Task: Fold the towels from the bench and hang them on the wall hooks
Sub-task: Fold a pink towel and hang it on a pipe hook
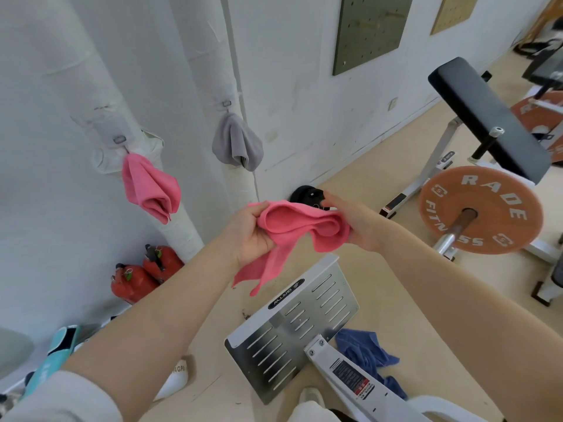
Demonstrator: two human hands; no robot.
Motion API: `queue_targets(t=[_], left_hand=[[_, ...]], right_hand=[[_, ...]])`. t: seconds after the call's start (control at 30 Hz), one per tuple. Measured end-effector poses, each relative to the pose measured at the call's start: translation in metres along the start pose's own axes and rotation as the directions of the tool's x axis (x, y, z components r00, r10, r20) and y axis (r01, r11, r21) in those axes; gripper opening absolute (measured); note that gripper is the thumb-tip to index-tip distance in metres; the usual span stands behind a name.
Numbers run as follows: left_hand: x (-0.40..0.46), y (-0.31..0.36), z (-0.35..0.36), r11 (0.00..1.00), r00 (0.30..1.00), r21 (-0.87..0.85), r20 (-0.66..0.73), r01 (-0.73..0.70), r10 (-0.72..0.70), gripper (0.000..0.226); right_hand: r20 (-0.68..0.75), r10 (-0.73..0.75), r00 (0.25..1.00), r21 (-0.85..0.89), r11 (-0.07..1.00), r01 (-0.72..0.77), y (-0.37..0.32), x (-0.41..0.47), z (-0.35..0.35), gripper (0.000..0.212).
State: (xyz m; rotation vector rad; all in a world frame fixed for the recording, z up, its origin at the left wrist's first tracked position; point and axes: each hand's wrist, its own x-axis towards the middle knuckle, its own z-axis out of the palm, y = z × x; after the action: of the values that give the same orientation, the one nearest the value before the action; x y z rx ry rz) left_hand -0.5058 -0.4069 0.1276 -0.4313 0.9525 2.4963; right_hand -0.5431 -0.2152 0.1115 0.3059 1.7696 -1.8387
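I hold a pink towel (300, 225) in front of me, bunched in loose folds with two corners hanging down. My left hand (248, 236) grips its left end, and my right hand (358, 222) holds its right end with curled fingers. On the white wall a second pink towel (150, 185) hangs from the left hook (119, 139). A grey towel (237, 144) hangs from the hook (227, 104) to its right. A blue towel (370, 353) lies crumpled on the floor beside the machine's frame.
A metal footplate (292, 327) on a white frame stands just below my hands. A black padded bench (490, 117) and an orange weight plate (481, 210) on a bar are at the right. Two red fire extinguishers (143, 275) stand by the wall.
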Motion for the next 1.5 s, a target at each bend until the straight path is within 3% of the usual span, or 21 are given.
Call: queue_targets(t=[0.07,0.13,0.23,0.3,0.33,0.4,0.5,0.6,0.77,0.83,0.93,1.0,1.17,1.23,1.33,1.43,1.5], left_hand=[[-0.002,0.003,-0.001,1.0,1.0,0.007,-0.006,0.007,-0.007,0.03],[-0.005,0.007,-0.005,1.0,1.0,0.007,-0.014,0.027,-0.027,0.026],[-0.009,0.011,-0.015,0.997,0.997,-0.027,-0.017,0.072,-0.072,0.024],[-0.012,0.011,-0.023,0.991,0.993,-0.05,0.01,0.122,-0.122,0.032],[-0.013,0.01,-0.026,0.985,0.988,-0.071,0.026,0.156,-0.155,0.037],[-0.016,0.007,-0.031,0.971,0.977,-0.116,0.048,0.21,-0.206,0.044],[-0.015,0.002,-0.041,0.985,0.987,-0.047,-0.002,0.163,-0.163,0.041],[-0.015,-0.004,-0.046,0.993,0.993,0.02,-0.022,0.12,-0.119,0.039],[-0.015,-0.011,-0.053,0.99,0.987,0.014,-0.078,0.14,-0.138,0.038],[-0.018,-0.013,-0.054,0.98,0.979,0.09,-0.123,0.176,-0.164,0.033],[-0.023,-0.018,-0.054,0.898,0.949,0.339,-0.241,0.281,-0.205,0.002],[-0.026,-0.02,-0.057,0.833,0.939,0.481,-0.322,0.273,-0.122,0.013],[-0.028,-0.015,-0.066,0.955,0.961,0.226,-0.241,0.193,-0.137,0.019],[-0.03,-0.014,-0.067,0.982,0.978,0.134,-0.176,0.137,-0.112,0.019],[-0.033,-0.016,-0.066,0.995,0.991,0.009,-0.091,0.101,-0.1,0.017],[-0.034,-0.019,-0.067,0.99,0.992,-0.073,-0.028,0.12,-0.122,0.029],[-0.036,-0.023,-0.065,0.984,0.989,-0.101,-0.001,0.147,-0.148,0.03]], right_hand=[[0.109,-0.089,0.99,-0.102,0.99,0.1,0.003,-0.009,0.007,0.026],[0.197,-0.171,0.965,-0.256,0.942,0.219,0.005,-0.017,0.014,0.031],[0.131,-0.283,0.95,-0.518,0.798,0.309,0.008,-0.019,0.021,0.052],[0.082,-0.321,0.943,-0.613,0.73,0.302,0.012,-0.019,0.027,0.047],[0.058,-0.324,0.944,-0.599,0.745,0.293,0.017,-0.019,0.03,0.042],[-0.005,-0.309,0.951,-0.486,0.832,0.268,0.028,-0.018,0.034,0.035],[0.0,-0.241,0.971,-0.115,0.964,0.239,0.043,-0.021,0.043,0.031],[0.091,-0.217,0.972,0.225,0.955,0.192,0.053,-0.029,0.054,0.034],[-0.025,-0.12,0.992,0.425,0.897,0.119,0.06,-0.039,0.077,0.024],[-0.112,-0.052,0.992,0.346,0.934,0.088,0.06,-0.04,0.082,0.021],[-0.24,-0.056,0.969,0.082,0.994,0.078,0.062,-0.04,0.081,0.024],[-0.3,-0.101,0.949,-0.124,0.99,0.066,0.065,-0.041,0.08,0.025],[-0.326,-0.27,0.906,-0.528,0.847,0.062,0.077,-0.039,0.079,0.031],[-0.321,-0.282,0.904,-0.59,0.806,0.042,0.081,-0.04,0.081,0.031],[-0.314,-0.212,0.926,-0.438,0.897,0.057,0.08,-0.04,0.085,0.024],[-0.326,0.019,0.945,-0.089,0.995,-0.051,0.075,-0.04,0.089,0.016],[-0.253,0.181,0.951,0.125,0.98,-0.153,0.074,-0.042,0.091,0.027]])
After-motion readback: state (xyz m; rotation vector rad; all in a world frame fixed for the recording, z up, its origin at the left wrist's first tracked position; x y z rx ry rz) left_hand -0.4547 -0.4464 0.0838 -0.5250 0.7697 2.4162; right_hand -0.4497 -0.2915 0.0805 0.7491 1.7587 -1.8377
